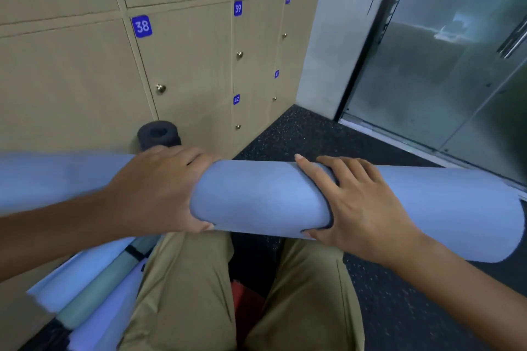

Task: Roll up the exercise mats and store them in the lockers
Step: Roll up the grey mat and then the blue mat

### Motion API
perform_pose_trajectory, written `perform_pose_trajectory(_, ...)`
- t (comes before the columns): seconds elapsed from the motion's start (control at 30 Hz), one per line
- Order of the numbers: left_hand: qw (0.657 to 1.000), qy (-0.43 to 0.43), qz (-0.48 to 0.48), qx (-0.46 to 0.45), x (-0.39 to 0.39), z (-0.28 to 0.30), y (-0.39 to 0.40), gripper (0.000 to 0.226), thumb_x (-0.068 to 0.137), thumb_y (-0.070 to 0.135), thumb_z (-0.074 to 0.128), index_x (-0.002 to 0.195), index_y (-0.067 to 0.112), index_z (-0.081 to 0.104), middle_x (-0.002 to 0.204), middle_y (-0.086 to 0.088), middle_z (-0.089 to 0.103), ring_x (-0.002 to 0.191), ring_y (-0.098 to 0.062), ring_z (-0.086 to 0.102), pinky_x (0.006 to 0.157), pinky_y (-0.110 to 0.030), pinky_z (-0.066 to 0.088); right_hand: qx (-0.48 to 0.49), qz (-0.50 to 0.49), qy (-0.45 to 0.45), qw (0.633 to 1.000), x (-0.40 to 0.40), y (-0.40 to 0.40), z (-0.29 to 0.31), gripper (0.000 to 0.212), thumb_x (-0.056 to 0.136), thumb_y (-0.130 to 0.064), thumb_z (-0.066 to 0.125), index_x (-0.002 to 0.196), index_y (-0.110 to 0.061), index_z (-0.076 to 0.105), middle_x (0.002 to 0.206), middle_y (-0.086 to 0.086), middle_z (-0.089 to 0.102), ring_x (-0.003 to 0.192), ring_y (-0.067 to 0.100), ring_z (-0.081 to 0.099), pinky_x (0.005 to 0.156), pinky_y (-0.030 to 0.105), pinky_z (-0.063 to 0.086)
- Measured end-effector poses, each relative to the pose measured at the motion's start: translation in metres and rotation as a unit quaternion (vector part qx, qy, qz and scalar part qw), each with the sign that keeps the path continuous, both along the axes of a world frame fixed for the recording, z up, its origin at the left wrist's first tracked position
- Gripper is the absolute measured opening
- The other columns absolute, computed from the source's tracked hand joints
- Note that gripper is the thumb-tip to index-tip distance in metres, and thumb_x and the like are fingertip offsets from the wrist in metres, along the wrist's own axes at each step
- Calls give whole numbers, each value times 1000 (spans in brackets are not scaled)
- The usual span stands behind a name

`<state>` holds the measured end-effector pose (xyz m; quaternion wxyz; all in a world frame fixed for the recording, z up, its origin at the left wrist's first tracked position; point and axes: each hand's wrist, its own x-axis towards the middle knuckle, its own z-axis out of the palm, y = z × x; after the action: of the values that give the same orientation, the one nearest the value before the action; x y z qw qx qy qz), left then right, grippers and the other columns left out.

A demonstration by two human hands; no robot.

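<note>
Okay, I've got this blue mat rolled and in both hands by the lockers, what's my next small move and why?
Probably free one hand and pull a locker knob. Both the left hand and the right hand grip the rolled blue mat, and every locker door in view, like locker 38, looks closed, so the mat has nowhere to go yet.

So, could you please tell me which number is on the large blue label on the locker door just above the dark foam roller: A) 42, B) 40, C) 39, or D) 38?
D: the large blue label reads 38 and sits on the locker door directly above the dark foam roller, beyond the left hand gripping the rolled blue mat.
</note>
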<state>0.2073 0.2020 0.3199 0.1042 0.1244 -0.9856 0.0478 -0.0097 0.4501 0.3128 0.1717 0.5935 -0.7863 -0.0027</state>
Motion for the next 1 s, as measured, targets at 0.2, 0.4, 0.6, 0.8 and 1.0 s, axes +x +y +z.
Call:
perform_pose_trajectory(0.2, 999, -43, -20, 23, 58, -51, 36, 99, 46, 81, 68, 131, 31, 55, 112, 9, 67, 92, -19, 70, 69, -30, 56, 0, 1, -31, 1000, 60, 49, -44, 104, 69, -66, 70, 158, -25, 34, 135, 14, 57, 118, 38, 56, 103, 58, 44)
perform_pose_trajectory(0.4, 995, -64, -32, 63, 92, -95, 63, 107, 51, 86, 68, 135, 21, 56, 122, 8, 64, 100, -15, 68, 79, -30, 54, 34, -13, -43, 998, 93, 76, -83, 109, 63, -66, 76, 155, -25, 37, 136, 17, 56, 118, 41, 56, 103, 57, 42)
perform_pose_trajectory(0.6, 991, 43, -94, 83, 76, -89, 63, 76, 93, 76, 37, 137, 16, 54, 133, 3, 55, 113, -13, 52, 91, -23, 39, 21, -15, -39, 999, 110, 88, -105, 101, 60, -58, 81, 147, -21, 47, 137, 19, 57, 119, 45, 55, 102, 59, 41)
perform_pose_trajectory(0.8, 978, 51, -194, -61, -2, -86, 51, 64, 92, 57, 62, 139, 15, 55, 144, -11, 52, 128, -34, 51, 101, -49, 45, 1, -11, -20, 1000, 118, 93, -111, 101, 61, -54, 83, 148, -20, 45, 137, 21, 56, 119, 45, 56, 102, 60, 39)
perform_pose_trajectory(1.0, 956, -40, -242, -158, -66, -105, 41, 104, 69, 51, 88, 153, 22, 33, 151, -19, 37, 119, -39, 50, 91, -49, 48, -3, -6, -15, 1000, 119, 96, -113, 99, 66, -53, 80, 151, -20, 43, 139, 21, 55, 121, 45, 55, 103, 60, 39)
